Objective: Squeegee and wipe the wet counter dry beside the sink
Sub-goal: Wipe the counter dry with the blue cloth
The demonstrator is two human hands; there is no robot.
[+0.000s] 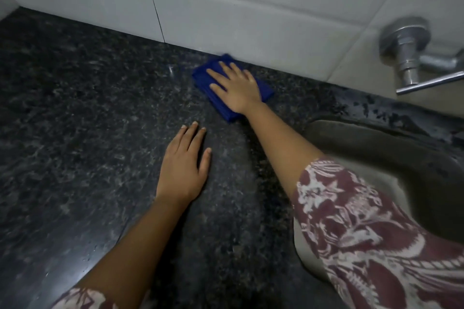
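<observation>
A folded blue cloth (204, 77) lies on the dark speckled granite counter (88, 108), close to the white tiled wall. My right hand (237, 85) presses flat on top of the cloth, fingers spread toward the upper left, covering most of it. My left hand (184, 165) rests palm down on the bare counter nearer to me, fingers together, holding nothing. No squeegee is in view.
The sink basin (376, 148) sits to the right, partly hidden by my patterned sleeve (364, 233). A metal tap (411, 57) juts from the wall tiles (226, 7) at the upper right. A faint wet sheen shows on the counter near its front left.
</observation>
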